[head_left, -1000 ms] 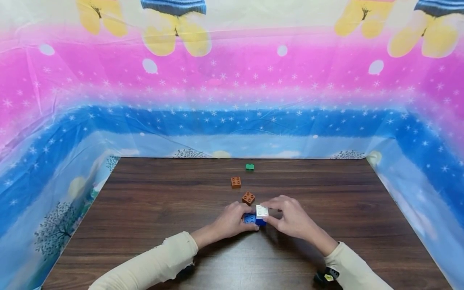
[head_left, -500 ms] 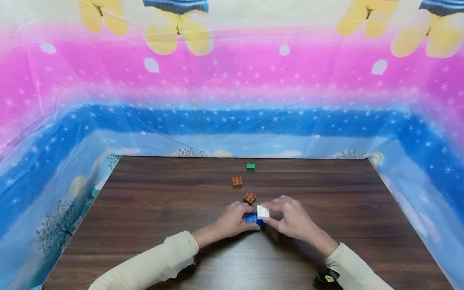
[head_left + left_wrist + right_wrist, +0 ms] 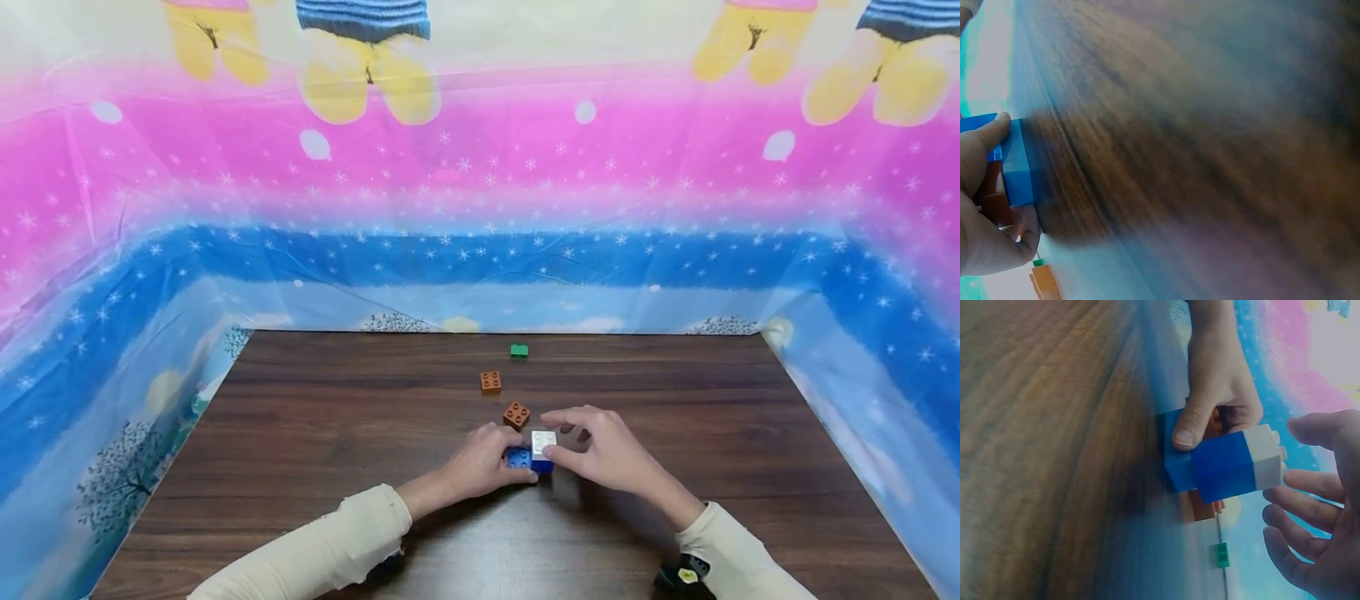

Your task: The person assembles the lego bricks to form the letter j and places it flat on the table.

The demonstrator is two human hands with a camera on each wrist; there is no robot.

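Near the middle of the table, my left hand (image 3: pixel 483 458) pinches a light-blue toy brick (image 3: pixel 518 458) between thumb and fingers. A darker blue brick (image 3: pixel 1222 465) sits on the light-blue one, offset to its right side. On top of the darker brick is a white brick (image 3: pixel 543 442). My right hand (image 3: pixel 606 450) is beside this stack, its fingers spread. In the right wrist view its thumb and fingers stand apart around the white brick's studded top, with nothing gripped. The left wrist view shows the light-blue brick (image 3: pixel 1018 165) low at the tabletop, partly covered by the left hand.
An orange-brown brick (image 3: pixel 516 415) lies just behind the stack, and another orange-brown brick (image 3: pixel 491 382) is farther back. A green brick (image 3: pixel 519 352) lies close to the far edge of the dark wooden table (image 3: pixel 337 392). A printed cloth (image 3: pixel 480 258) rises behind the table.
My right hand has let go of the white brick, its index finger lifting away and the fingers spreading. The left hand keeps its grip on the light-blue brick. The head view has tilted slightly.
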